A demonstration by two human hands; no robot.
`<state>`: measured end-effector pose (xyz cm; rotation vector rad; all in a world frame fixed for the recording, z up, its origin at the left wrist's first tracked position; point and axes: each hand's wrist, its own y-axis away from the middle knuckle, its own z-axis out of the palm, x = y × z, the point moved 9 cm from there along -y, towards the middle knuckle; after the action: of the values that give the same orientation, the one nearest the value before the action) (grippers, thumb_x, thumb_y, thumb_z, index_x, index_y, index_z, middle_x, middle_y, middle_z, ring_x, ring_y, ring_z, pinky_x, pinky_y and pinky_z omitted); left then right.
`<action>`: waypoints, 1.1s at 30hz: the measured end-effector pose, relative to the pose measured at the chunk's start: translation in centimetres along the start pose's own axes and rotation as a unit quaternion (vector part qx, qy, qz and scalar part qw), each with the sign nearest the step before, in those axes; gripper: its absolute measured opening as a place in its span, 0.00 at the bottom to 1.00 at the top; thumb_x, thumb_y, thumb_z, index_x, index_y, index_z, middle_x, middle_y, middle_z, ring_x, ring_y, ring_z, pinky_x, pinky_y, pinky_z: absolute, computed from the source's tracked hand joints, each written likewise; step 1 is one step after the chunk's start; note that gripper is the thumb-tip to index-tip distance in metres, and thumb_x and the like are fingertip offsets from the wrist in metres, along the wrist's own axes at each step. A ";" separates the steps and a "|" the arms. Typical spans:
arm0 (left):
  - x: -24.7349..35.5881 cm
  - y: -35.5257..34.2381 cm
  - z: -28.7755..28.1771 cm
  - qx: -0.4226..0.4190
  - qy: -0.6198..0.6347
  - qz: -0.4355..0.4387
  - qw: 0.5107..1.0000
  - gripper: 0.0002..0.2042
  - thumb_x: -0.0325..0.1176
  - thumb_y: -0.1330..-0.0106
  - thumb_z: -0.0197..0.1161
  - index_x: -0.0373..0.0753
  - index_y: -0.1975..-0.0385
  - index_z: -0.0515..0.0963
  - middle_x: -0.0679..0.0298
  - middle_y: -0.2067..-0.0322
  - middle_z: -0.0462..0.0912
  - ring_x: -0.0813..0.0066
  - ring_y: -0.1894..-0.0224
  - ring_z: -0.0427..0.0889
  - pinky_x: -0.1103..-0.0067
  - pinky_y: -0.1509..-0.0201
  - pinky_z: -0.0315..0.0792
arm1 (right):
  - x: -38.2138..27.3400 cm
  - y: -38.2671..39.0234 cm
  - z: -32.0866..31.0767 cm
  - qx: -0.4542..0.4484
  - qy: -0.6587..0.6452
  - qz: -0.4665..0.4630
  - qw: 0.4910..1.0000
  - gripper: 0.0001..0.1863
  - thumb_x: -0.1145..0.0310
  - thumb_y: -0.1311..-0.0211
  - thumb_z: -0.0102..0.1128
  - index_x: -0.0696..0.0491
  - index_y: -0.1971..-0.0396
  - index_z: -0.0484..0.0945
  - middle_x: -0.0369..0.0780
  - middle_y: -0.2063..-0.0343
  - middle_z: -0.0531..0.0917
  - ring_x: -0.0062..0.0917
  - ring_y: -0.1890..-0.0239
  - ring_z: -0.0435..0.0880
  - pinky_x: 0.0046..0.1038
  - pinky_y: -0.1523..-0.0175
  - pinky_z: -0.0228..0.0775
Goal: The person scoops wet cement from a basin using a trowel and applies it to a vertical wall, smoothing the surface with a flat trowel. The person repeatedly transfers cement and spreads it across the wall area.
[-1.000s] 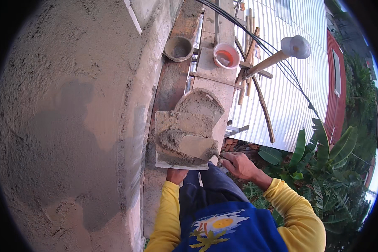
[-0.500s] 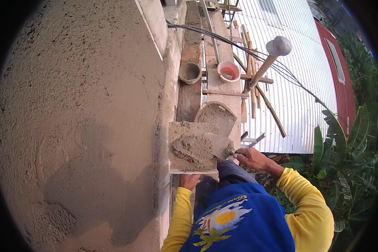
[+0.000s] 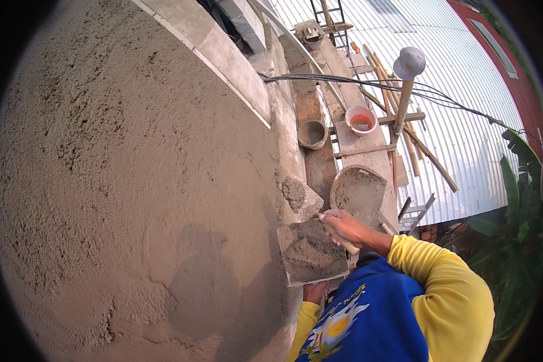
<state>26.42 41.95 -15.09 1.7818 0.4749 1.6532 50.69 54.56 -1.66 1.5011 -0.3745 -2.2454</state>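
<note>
My right hand (image 3: pixel 342 228) is closed round the wooden handle of a trowel (image 3: pixel 311 207). A lump of wet mortar (image 3: pixel 293 192) sits on its blade, which reaches forward and left beside the wall. Below it is a square mortar board (image 3: pixel 293 279) with a heap of mortar (image 3: pixel 314 252) on it. At the board's near edge my left hand (image 3: pixel 315 292) supports it from underneath; its fingers are mostly hidden. Freshly plastered wall (image 3: pixel 163 181) fills the left side, rough in places and smoother near my shadow.
A cut-open tub with mortar (image 3: pixel 359 188) stands ahead on the scaffold planks (image 3: pixel 368 158). Beyond are a grey bucket (image 3: pixel 313 134) and a pink-white pail (image 3: pixel 361 120). A capped wooden post (image 3: pixel 404 99), dark cables (image 3: pixel 338 78) and a corrugated metal roof (image 3: pixel 458 145) lie to the right.
The trowel has come up off the board with a lump of mortar, moving left toward the wall. My view has turned toward the wall, and the left hand still supports the board.
</note>
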 end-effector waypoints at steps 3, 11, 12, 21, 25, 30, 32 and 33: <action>-0.4 1.3 -0.1 0.030 -0.043 0.013 0.999 0.07 0.25 0.36 0.67 0.31 0.61 0.81 0.59 0.78 0.80 0.70 0.80 0.77 0.74 0.76 0.70 | -2.6 -6.3 0.3 0.022 -0.090 -0.123 0.988 0.13 0.59 0.23 0.55 0.55 0.55 0.75 0.37 0.71 0.79 0.20 0.74 0.80 0.25 0.71 0.72; -0.7 6.3 0.3 0.087 -0.139 -0.018 0.986 0.12 0.31 0.38 0.69 0.31 0.58 0.81 0.57 0.71 0.82 0.65 0.71 0.79 0.70 0.64 0.72 | -8.9 -9.9 0.8 0.398 0.051 -0.230 0.887 0.32 0.54 0.25 0.58 0.67 0.36 0.71 0.67 0.46 0.79 0.61 0.42 0.79 0.51 0.41 0.72; -0.8 6.2 0.4 0.086 -0.145 -0.021 0.985 0.13 0.31 0.38 0.69 0.31 0.57 0.81 0.57 0.69 0.82 0.65 0.70 0.79 0.70 0.63 0.72 | -8.7 -10.2 1.0 0.437 0.059 -0.237 0.866 0.32 0.54 0.26 0.59 0.67 0.36 0.71 0.67 0.45 0.79 0.60 0.42 0.79 0.51 0.41 0.73; -2.3 6.9 0.3 0.101 -0.164 -0.047 0.980 0.20 0.35 0.39 0.71 0.31 0.51 0.81 0.54 0.57 0.84 0.59 0.56 0.80 0.69 0.49 0.72 | -12.4 -11.0 15.0 0.236 0.102 -0.374 0.891 0.30 0.52 0.23 0.57 0.65 0.39 0.71 0.62 0.51 0.83 0.60 0.49 0.83 0.50 0.43 0.76; -3.6 6.6 0.6 0.106 -0.159 -0.052 0.980 0.23 0.37 0.40 0.72 0.30 0.48 0.81 0.53 0.51 0.84 0.57 0.49 0.81 0.68 0.43 0.71 | -10.5 -11.9 13.1 0.132 -0.059 -0.225 0.964 0.30 0.47 0.20 0.50 0.62 0.41 0.70 0.52 0.63 0.84 0.44 0.63 0.85 0.42 0.55 0.79; -3.4 6.4 1.4 0.109 -0.166 -0.044 0.979 0.27 0.39 0.41 0.73 0.30 0.44 0.81 0.52 0.44 0.85 0.54 0.41 0.81 0.67 0.35 0.71 | -4.2 -21.1 7.4 -0.014 -0.380 -0.045 0.924 0.24 0.45 0.17 0.45 0.54 0.51 0.71 0.36 0.73 0.75 0.22 0.78 0.75 0.27 0.74 0.72; -3.9 6.4 1.6 0.112 -0.166 -0.046 0.979 0.28 0.40 0.41 0.73 0.30 0.43 0.81 0.51 0.42 0.85 0.53 0.38 0.81 0.67 0.32 0.71 | -4.4 -23.6 7.7 -0.078 -0.438 -0.009 0.896 0.24 0.44 0.17 0.45 0.53 0.53 0.71 0.36 0.73 0.74 0.21 0.78 0.75 0.26 0.75 0.70; -4.7 6.4 1.4 0.111 -0.167 -0.044 0.979 0.28 0.40 0.41 0.74 0.31 0.43 0.82 0.52 0.41 0.85 0.52 0.37 0.81 0.66 0.31 0.70 | -5.0 -24.1 8.0 -0.095 -0.439 -0.010 0.894 0.24 0.44 0.17 0.45 0.53 0.53 0.71 0.36 0.74 0.74 0.21 0.78 0.75 0.26 0.75 0.70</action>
<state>26.03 33.94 -14.28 2.1191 0.5905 1.2439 40.45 78.09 -5.06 0.3119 -0.3645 -2.7621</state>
